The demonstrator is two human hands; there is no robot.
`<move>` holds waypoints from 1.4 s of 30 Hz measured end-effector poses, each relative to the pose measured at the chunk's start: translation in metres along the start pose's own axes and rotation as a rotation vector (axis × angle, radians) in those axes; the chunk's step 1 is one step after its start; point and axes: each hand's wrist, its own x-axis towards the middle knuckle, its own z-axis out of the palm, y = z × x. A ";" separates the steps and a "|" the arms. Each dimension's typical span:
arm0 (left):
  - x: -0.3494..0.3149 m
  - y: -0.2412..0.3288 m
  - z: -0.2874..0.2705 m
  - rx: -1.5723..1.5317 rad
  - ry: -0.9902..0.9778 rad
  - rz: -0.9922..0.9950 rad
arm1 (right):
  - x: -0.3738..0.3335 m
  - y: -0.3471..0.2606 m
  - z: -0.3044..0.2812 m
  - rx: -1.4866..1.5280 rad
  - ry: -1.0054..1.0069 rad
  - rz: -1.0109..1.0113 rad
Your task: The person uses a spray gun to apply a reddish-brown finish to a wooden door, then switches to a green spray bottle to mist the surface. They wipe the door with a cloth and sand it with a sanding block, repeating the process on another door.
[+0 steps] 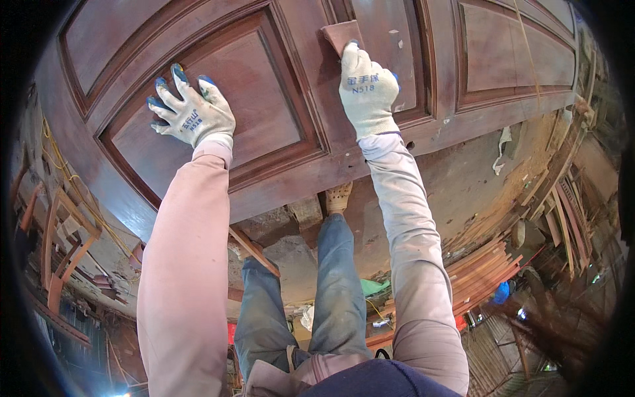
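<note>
A large reddish-brown panelled wooden door (264,173) lies in front of me, with raised panels and moulded frames. My left hand (195,114), in a white glove with blue fingertips, rests spread on one of its panels. My right hand (368,86), gloved the same way, is closed on a reddish-brown folded sheet (341,34) that looks like sandpaper. The sheet is against the upright board between two panels. Part of it is hidden under the fingers. Pale scuffs and small white spots mark the panel right of that hand.
Long wooden strips (486,271) lie stacked on the floor to the right, with more timber leaning beyond. At the left stands a wooden frame (66,245) near a yellow cord (73,175). My feet are close to the door's near edge. A green scrap (374,287) lies behind them.
</note>
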 end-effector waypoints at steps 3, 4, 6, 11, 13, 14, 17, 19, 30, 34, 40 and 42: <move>0.001 -0.007 -0.006 0.035 -0.006 0.001 | -0.048 -0.005 -0.006 0.001 -0.075 0.016; 0.003 -0.009 -0.008 0.052 -0.011 -0.009 | -0.077 -0.004 -0.005 0.020 -0.086 0.013; 0.002 -0.006 -0.009 0.066 -0.034 -0.006 | -0.099 0.000 -0.015 0.052 -0.106 0.060; 0.000 0.004 -0.002 -0.029 0.007 0.016 | 0.013 0.004 0.004 0.053 -0.030 0.060; 0.001 -0.001 -0.003 -0.029 0.012 0.014 | 0.024 -0.002 0.004 0.073 -0.016 0.080; 0.000 -0.003 -0.004 -0.030 0.014 0.013 | 0.008 -0.001 0.000 0.098 -0.009 0.059; 0.002 -0.005 -0.011 0.046 -0.050 -0.010 | -0.086 -0.005 0.006 0.123 -0.096 0.114; 0.003 -0.007 -0.016 0.073 -0.082 -0.014 | -0.074 -0.008 -0.003 0.180 -0.122 0.121; 0.004 -0.010 -0.017 0.006 -0.084 -0.023 | 0.038 -0.019 0.011 0.249 -0.072 0.184; 0.006 -0.008 -0.022 -0.046 -0.070 0.006 | -0.030 -0.010 -0.004 0.245 -0.099 0.181; 0.007 0.005 -0.021 -0.065 -0.120 0.029 | 0.171 0.001 0.016 0.379 0.013 0.174; 0.007 -0.002 -0.024 -0.033 -0.115 0.021 | 0.167 -0.005 0.001 0.409 -0.118 0.232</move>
